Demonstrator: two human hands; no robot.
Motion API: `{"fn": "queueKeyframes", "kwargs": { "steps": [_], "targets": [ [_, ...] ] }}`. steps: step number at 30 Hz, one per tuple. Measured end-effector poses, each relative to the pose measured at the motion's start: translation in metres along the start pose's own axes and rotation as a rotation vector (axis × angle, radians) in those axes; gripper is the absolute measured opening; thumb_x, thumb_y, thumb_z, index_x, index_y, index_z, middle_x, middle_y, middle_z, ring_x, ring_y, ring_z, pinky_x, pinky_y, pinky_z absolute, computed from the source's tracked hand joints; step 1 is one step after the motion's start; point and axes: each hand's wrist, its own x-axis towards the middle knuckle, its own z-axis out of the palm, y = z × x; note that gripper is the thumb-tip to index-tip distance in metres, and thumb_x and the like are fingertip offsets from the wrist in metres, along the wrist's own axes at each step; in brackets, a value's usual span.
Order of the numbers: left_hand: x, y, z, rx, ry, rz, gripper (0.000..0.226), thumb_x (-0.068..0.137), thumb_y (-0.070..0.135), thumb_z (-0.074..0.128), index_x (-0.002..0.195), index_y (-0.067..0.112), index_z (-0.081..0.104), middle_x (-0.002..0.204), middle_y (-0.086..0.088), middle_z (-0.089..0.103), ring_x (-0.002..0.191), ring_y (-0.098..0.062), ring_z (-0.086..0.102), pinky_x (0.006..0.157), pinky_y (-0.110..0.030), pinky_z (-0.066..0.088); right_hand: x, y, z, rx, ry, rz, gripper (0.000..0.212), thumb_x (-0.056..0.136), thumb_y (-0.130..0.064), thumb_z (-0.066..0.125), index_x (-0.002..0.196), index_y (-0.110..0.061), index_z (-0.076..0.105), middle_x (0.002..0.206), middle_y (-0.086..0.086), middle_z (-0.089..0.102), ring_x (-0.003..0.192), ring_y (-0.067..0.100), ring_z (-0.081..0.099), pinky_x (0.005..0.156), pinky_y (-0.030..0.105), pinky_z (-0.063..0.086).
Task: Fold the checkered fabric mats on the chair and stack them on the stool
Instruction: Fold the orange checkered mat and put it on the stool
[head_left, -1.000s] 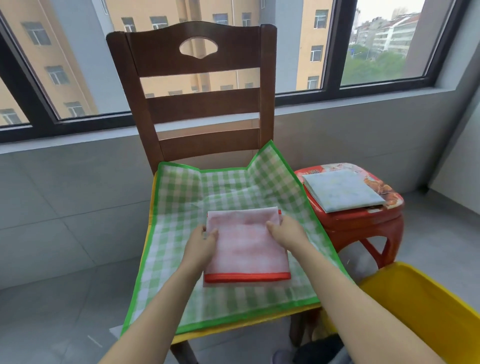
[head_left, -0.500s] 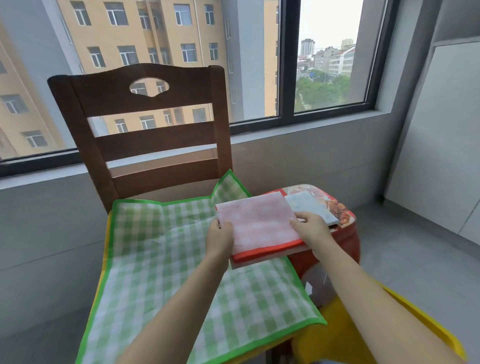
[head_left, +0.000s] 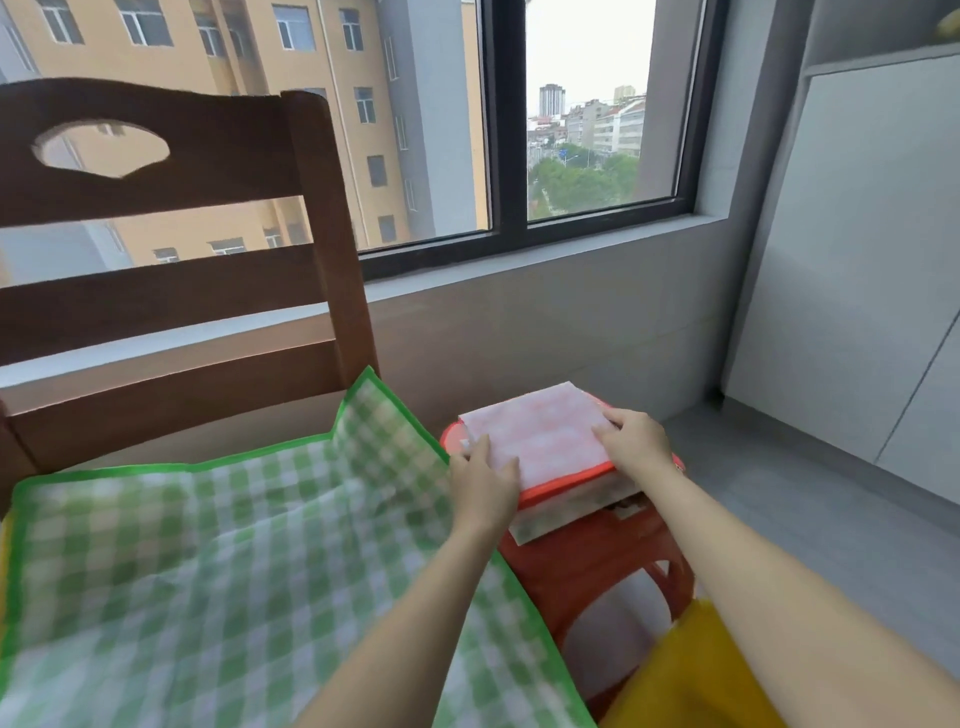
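A folded pink checkered mat (head_left: 540, 441) with a red edge lies on top of another folded pale mat (head_left: 576, 512) on the red plastic stool (head_left: 587, 566). My left hand (head_left: 483, 483) grips the pink mat's left near corner. My right hand (head_left: 636, 441) holds its right side. A green checkered mat (head_left: 208, 571) with a green border lies spread open over the seat of the brown wooden chair (head_left: 182, 291), with its far right corner turned up against the backrest.
A yellow object (head_left: 691, 675) sits low at the right, beside the stool. A grey tiled wall and window sill run behind the chair and stool. White cabinet panels (head_left: 857, 260) stand at the right over grey floor.
Both hands carried the folded pink mat from the chair seat rightward and set it down on the folded mat on the stool. My view swung right with it.
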Motion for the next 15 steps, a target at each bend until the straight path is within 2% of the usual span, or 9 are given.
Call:
{"fn": "queueKeyframes", "kwargs": {
  "steps": [3,6,8,11,15],
  "targets": [
    [0.002,-0.013,0.015,0.089,0.005,0.008,0.055,0.095,0.026,0.048,0.144,0.009,0.032,0.142,-0.019,0.030,0.133,-0.030,0.028,0.108,-0.031,0.026,0.010,0.019,0.012,-0.119,-0.058,0.018,0.026,0.081,-0.030,0.050,0.099,-0.023,0.067,0.114,0.012,0.060,0.112,0.032,0.050,0.090,0.037,0.042],
    [-0.001,-0.021,0.024,0.073,0.076,0.035,0.054,0.093,0.019,0.050,0.142,0.006,0.035,0.135,-0.015,0.031,0.128,-0.027,0.031,0.103,-0.026,0.028,0.016,0.033,0.021,-0.258,-0.045,-0.001,0.031,0.088,-0.025,0.048,0.115,-0.017,0.061,0.132,0.010,0.050,0.123,0.032,0.041,0.097,0.040,0.040],
    [-0.003,-0.024,0.028,0.063,0.114,0.044,0.044,0.091,0.014,0.051,0.132,-0.001,0.043,0.133,-0.015,0.029,0.126,-0.028,0.033,0.100,-0.023,0.027,0.016,0.035,0.023,-0.276,-0.022,-0.019,0.033,0.090,-0.025,0.046,0.120,-0.018,0.058,0.134,0.012,0.047,0.124,0.034,0.038,0.099,0.041,0.038],
    [-0.002,-0.028,0.032,0.159,0.090,0.053,0.029,0.093,0.014,0.047,0.115,-0.004,0.051,0.144,-0.017,0.021,0.135,-0.030,0.024,0.107,-0.030,0.025,0.012,0.040,0.028,-0.381,-0.006,-0.076,0.040,0.093,-0.028,0.043,0.134,-0.025,0.047,0.139,0.013,0.043,0.129,0.035,0.031,0.104,0.042,0.030],
    [-0.002,-0.024,0.030,0.355,0.052,0.026,0.035,0.097,0.024,0.040,0.126,0.006,0.048,0.154,-0.010,0.015,0.141,-0.027,0.013,0.113,-0.041,0.014,0.009,0.045,0.032,-0.521,-0.037,-0.107,0.045,0.099,-0.033,0.030,0.143,-0.033,0.032,0.149,-0.003,0.034,0.136,0.031,0.019,0.110,0.042,0.017]
  ]
}}
